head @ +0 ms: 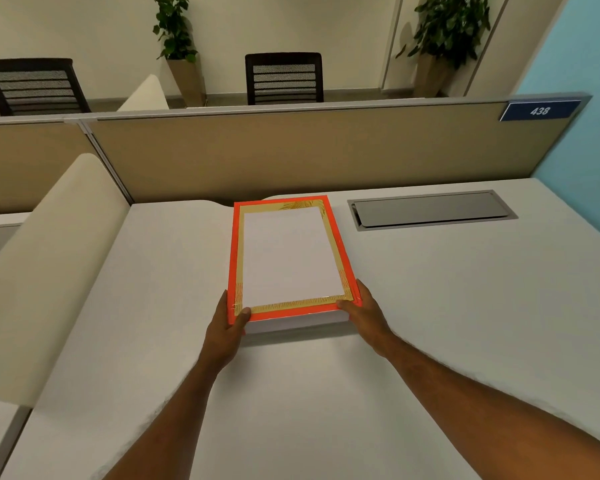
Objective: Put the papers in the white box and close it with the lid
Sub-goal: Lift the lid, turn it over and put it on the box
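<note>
An open box (340, 251) with an orange rim and gold lining rests mid-desk, its long side pointing away from me. A stack of white papers (290, 254) lies flat inside it and fills most of the bottom. Below the near rim a white face (297, 323) shows; I cannot tell whether it is the box's own wall or a separate piece underneath. My left hand (227, 332) grips the near left corner, thumb on the rim. My right hand (364, 311) grips the near right corner in the same way.
The white desk (447, 306) is backed by a tan partition (291, 157). A grey cable hatch (432, 209) is set into the desk at the back right. A cream curved divider (52, 258) rises along the left. Chairs and potted plants stand beyond the partition.
</note>
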